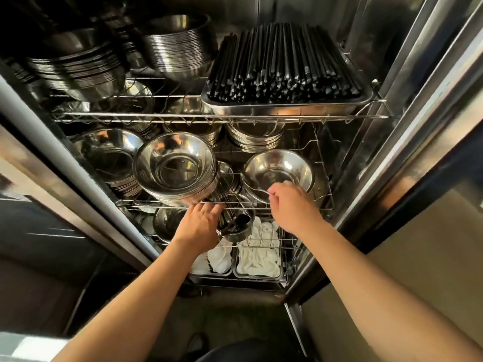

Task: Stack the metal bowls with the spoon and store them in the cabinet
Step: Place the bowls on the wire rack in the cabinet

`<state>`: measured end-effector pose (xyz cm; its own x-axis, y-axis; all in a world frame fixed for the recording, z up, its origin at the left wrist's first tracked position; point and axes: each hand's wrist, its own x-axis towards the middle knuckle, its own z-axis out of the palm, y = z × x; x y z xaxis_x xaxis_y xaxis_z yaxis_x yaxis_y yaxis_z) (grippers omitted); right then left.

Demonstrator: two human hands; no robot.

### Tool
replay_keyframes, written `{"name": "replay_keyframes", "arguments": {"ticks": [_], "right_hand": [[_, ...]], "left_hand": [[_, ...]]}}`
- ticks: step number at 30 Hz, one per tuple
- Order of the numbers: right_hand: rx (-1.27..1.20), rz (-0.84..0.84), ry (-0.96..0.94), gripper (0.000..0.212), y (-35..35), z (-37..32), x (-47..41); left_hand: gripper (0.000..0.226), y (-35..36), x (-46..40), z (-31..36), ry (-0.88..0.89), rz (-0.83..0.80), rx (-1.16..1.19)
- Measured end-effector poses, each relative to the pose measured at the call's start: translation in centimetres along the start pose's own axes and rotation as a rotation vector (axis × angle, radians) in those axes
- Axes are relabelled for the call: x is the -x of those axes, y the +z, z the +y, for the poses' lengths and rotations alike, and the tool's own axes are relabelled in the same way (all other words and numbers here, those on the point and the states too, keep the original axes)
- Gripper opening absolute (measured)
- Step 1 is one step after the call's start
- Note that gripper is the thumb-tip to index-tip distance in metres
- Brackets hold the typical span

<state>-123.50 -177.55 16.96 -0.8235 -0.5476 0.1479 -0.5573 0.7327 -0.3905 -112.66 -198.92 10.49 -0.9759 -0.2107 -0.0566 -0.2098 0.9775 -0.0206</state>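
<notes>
Nearly stored | right hand (292, 207) pinches spoon (257, 191) at shelved metal bowl (278, 171) | left hand (200, 226) grips small pot (239, 222) | stacking remains

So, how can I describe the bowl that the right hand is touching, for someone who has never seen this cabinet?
Start at the tray of black chopsticks on the top wire shelf, then drop to the middle shelf right below it. The bowl stands at the right front, with the right hand at its near rim. Unlike the tall bowl stack to its left, it sits lower, alone on top.
</notes>
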Motion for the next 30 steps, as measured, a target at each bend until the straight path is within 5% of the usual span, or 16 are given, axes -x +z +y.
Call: {"name": "replay_keyframes", "arguments": {"ticks": [4,12,24,30], "right_hand": [[-0.230,-0.178,-0.043,0.020,-0.2,-0.3,3.0],[-0.280,-0.562,0.100,0.029,3.2,1.1,5.7],[-0.525,-0.641,0.662,0.011,12.6,0.1,-1.3],[-0.468,-0.660,0.646,0.018,15.1,-0.8,-3.3]], "left_hand": [[0.071,-0.2,-0.1,0.3,-0.035,0.010,0.040],[0.068,-0.9,0.1,0.1,0.003,-0.014,0.083],[0.070,-1.0,0.5,-0.1,0.047,-0.028,0.067],[0.071,-0.4,0.5,-0.1,0.065,0.009,0.027]]}}
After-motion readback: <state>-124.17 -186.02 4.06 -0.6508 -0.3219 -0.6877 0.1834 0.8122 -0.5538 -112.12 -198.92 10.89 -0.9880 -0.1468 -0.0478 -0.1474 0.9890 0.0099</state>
